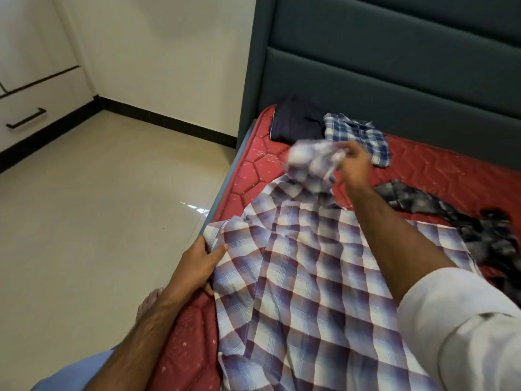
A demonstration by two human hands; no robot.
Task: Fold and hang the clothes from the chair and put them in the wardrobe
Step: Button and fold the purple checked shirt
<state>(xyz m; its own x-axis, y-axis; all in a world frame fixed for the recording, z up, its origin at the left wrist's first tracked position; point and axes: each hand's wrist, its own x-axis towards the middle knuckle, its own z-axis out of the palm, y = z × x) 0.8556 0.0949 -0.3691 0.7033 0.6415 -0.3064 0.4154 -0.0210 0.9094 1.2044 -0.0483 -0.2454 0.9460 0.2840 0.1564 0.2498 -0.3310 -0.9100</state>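
So the purple-and-white plaid shirt (pixel 296 277) is spread out flat-ish on the red quilted mattress (pixel 439 176), wrinkled, with big checks in purple, maroon and cream. One end of it is lifted off the bed and bunched up.

The left hand (pixel 197 263) pinches the shirt's left edge right at the side of the mattress, thumb on top of the fabric, fingers curled underneath. The right hand (pixel 353 162) is up in the air over the bed with its fingers closed round the bunched part, probably a sleeve, though it's motion-blurred so I can't say for sure. A white rolled-up sleeve (pixel 462 328) covers that upper arm.

Further back near the dark teal padded headboard (pixel 394 60) sit a dark navy garment (pixel 298 119) and a blue plaid shirt (pixel 358 136), touching each other. A dark grey patterned garment (pixel 451 213) lies just to the right of the plaid shirt, partly under its edge.

The shirt's left side runs right along the bed edge; beyond that is open glossy tiled floor (pixel 98 193) out to a white drawer unit (pixel 28 108) with a black handle. A bare foot (pixel 149 303) stands on the floor beside the bed.
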